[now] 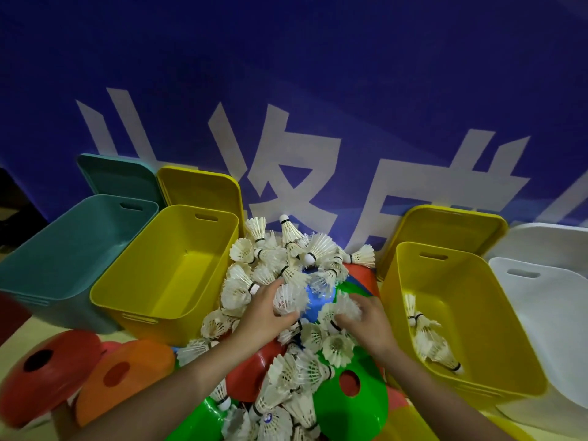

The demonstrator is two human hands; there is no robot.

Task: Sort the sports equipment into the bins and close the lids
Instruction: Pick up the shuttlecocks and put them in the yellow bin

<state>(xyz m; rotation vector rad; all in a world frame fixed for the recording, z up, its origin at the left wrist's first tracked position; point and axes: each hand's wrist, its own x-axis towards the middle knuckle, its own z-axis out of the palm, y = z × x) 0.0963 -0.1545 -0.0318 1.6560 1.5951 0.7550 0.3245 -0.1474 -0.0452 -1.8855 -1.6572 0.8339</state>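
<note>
Four open bins stand in a row before a blue wall with white lettering (286, 173). From the left: a teal bin (63, 249), a yellow bin (165, 268), then, past the pile, a second yellow bin (458, 316) and a white bin (547, 329). A lid leans against the wall behind each — teal lid (117, 176), yellow lid (200, 189), second yellow lid (445, 230), white lid (547, 240).

Between the two yellow bins lies a heap of white feather shuttlecocks (286, 259), spread over flat disc cones: blue (318, 300), green (353, 405) and red (257, 377). Two more disc cones, red (51, 367) and orange (124, 370), lie at lower left, apart from the heap.

The left hand (264, 310) curls around a shuttlecock (288, 302) on top of the heap. The right hand (366, 323) grips a cluster of shuttlecocks (342, 310) just beside it.

A few shuttlecocks (429, 338) already lie in the second yellow bin; the other three bins show bare interiors.
</note>
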